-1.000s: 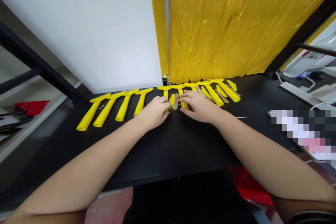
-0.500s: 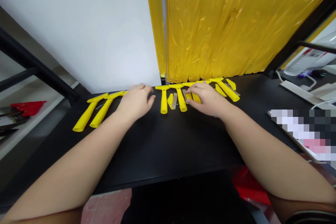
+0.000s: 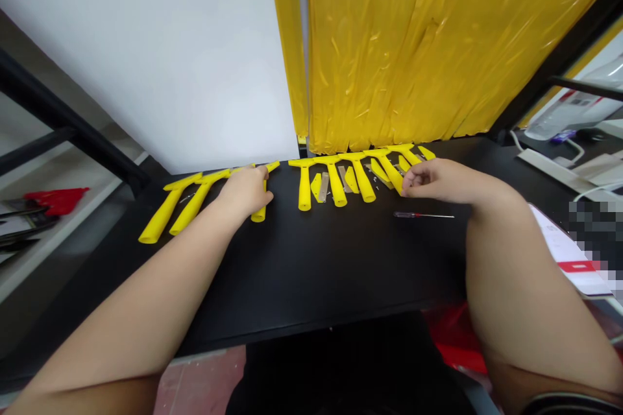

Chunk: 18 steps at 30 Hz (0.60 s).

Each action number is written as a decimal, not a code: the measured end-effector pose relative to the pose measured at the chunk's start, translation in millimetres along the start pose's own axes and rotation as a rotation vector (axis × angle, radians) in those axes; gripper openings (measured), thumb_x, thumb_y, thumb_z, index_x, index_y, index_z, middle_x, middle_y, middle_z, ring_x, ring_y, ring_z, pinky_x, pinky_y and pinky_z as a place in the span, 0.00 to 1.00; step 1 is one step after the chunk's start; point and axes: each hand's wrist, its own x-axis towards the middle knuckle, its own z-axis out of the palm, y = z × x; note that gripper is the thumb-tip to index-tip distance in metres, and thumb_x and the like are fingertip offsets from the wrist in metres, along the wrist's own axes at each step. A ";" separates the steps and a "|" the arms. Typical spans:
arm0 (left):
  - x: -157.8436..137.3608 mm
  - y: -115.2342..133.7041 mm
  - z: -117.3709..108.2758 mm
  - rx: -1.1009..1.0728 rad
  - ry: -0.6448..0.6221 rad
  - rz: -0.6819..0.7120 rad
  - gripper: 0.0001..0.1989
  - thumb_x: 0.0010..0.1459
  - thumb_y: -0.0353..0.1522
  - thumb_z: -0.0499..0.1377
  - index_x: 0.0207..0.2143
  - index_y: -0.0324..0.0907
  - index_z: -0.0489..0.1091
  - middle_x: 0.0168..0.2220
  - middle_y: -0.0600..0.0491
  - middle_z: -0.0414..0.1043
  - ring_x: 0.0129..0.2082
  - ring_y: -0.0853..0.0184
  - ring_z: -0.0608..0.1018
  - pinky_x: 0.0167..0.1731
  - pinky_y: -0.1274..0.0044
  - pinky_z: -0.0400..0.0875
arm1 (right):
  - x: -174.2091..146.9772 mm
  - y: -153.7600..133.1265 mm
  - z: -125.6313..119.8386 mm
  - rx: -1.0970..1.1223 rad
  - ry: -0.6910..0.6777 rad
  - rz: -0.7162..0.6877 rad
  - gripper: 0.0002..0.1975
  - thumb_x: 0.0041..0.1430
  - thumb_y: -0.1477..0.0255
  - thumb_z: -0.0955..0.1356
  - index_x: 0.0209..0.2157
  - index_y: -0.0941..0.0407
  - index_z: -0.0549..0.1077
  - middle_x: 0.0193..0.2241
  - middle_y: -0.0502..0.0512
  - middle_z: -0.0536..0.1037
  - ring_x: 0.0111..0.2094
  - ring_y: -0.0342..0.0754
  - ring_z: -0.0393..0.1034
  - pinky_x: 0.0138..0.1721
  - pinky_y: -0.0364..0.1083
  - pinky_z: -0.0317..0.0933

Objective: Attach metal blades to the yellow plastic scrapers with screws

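Yellow T-shaped scraper handles (image 3: 304, 188) lie in a row along the back of the black table. My left hand (image 3: 246, 191) rests over a scraper handle (image 3: 259, 213) in the left group, fingers apart and thumb out to its right; part of that handle is hidden beneath. My right hand (image 3: 433, 180) is closed, its thumb and fingertips at the lower end of a slanted scraper handle (image 3: 390, 172). Between the handles lie flat yellow plates (image 3: 351, 180), thin metal blades (image 3: 325, 188) and small screws. A screwdriver (image 3: 423, 214) lies below my right hand.
A white panel (image 3: 195, 65) and a wall of yellow plastic film (image 3: 389, 52) stand behind the black table (image 3: 316, 272). Black frame bars flank both sides. Papers (image 3: 555, 240) lie at right, with a white cable and plastic bottle beyond; a red packet (image 3: 61, 200) sits on the left shelf.
My right hand has moved right, from the middle handles to a slanted one, uncovering the screwdriver. My left hand has shifted slightly left and down, showing the handle beneath it.
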 end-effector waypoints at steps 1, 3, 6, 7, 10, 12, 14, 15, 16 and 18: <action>-0.4 -0.6 -3.1 0.001 -0.006 -0.003 0.24 0.56 0.36 0.63 0.55 0.40 0.75 0.51 0.41 0.79 0.50 0.49 0.82 0.47 0.67 0.75 | 0.7 0.4 0.0 -0.025 -0.043 0.029 0.16 0.51 0.55 0.75 0.35 0.53 0.81 0.31 0.53 0.83 0.33 0.52 0.76 0.35 0.48 0.65; -2.9 -2.0 -13.0 0.005 -0.016 -0.015 0.25 0.54 0.37 0.64 0.55 0.40 0.74 0.51 0.40 0.80 0.50 0.47 0.82 0.45 0.66 0.75 | 2.8 -3.0 1.3 -0.112 -0.116 0.080 0.16 0.49 0.55 0.76 0.34 0.52 0.82 0.32 0.52 0.84 0.35 0.53 0.76 0.37 0.49 0.65; -12.3 -6.0 -38.2 0.022 -0.022 -0.039 0.25 0.54 0.39 0.64 0.54 0.42 0.73 0.50 0.42 0.80 0.49 0.47 0.82 0.44 0.66 0.75 | 7.4 -13.1 6.3 -0.272 -0.190 0.151 0.14 0.47 0.58 0.78 0.32 0.51 0.83 0.34 0.54 0.84 0.38 0.56 0.77 0.38 0.50 0.65; -17.3 -8.0 -48.6 0.029 0.006 -0.050 0.25 0.54 0.40 0.64 0.54 0.42 0.73 0.49 0.42 0.81 0.49 0.46 0.82 0.44 0.65 0.75 | 9.1 -16.2 8.5 -0.311 -0.206 0.166 0.13 0.47 0.59 0.78 0.32 0.52 0.83 0.34 0.54 0.85 0.39 0.57 0.78 0.38 0.50 0.65; -37.4 -15.0 -79.1 -0.023 0.117 -0.075 0.24 0.55 0.41 0.64 0.53 0.43 0.72 0.48 0.45 0.80 0.46 0.48 0.82 0.43 0.66 0.75 | 13.6 -21.6 15.5 -0.359 -0.237 0.164 0.11 0.46 0.64 0.78 0.33 0.52 0.84 0.33 0.55 0.84 0.38 0.56 0.78 0.37 0.50 0.65; -53.0 -17.5 -92.3 -0.126 0.188 -0.012 0.24 0.55 0.39 0.63 0.54 0.43 0.71 0.49 0.47 0.80 0.44 0.53 0.83 0.42 0.68 0.75 | 14.5 -23.3 19.3 -0.339 -0.245 0.119 0.08 0.46 0.66 0.78 0.31 0.52 0.84 0.31 0.54 0.84 0.35 0.55 0.78 0.35 0.49 0.65; -67.9 -15.0 -95.1 -0.275 0.199 0.091 0.23 0.54 0.36 0.62 0.53 0.41 0.71 0.48 0.49 0.80 0.40 0.60 0.82 0.41 0.71 0.74 | 12.3 -25.3 20.8 -0.259 -0.245 0.025 0.06 0.48 0.66 0.77 0.29 0.53 0.82 0.28 0.53 0.82 0.32 0.53 0.76 0.32 0.48 0.65; -74.4 -11.6 -92.4 -0.362 0.184 0.162 0.23 0.53 0.35 0.63 0.52 0.42 0.71 0.49 0.50 0.79 0.38 0.62 0.82 0.40 0.71 0.75 | 9.7 -26.7 20.3 -0.190 -0.248 -0.044 0.07 0.49 0.65 0.77 0.28 0.52 0.81 0.27 0.51 0.81 0.30 0.51 0.75 0.32 0.48 0.64; -80.0 -6.8 -87.5 -0.449 0.166 0.232 0.22 0.52 0.35 0.63 0.51 0.43 0.71 0.48 0.50 0.79 0.37 0.63 0.81 0.38 0.72 0.75 | 6.3 -28.3 18.8 -0.108 -0.253 -0.118 0.08 0.51 0.63 0.77 0.28 0.53 0.80 0.26 0.50 0.80 0.29 0.49 0.73 0.31 0.47 0.64; -87.6 5.6 -73.3 -0.672 0.082 0.368 0.21 0.54 0.36 0.62 0.51 0.45 0.69 0.44 0.50 0.79 0.35 0.64 0.81 0.32 0.74 0.75 | -2.7 -31.1 13.3 0.083 -0.243 -0.243 0.12 0.55 0.60 0.77 0.28 0.53 0.78 0.27 0.49 0.79 0.29 0.46 0.72 0.32 0.46 0.65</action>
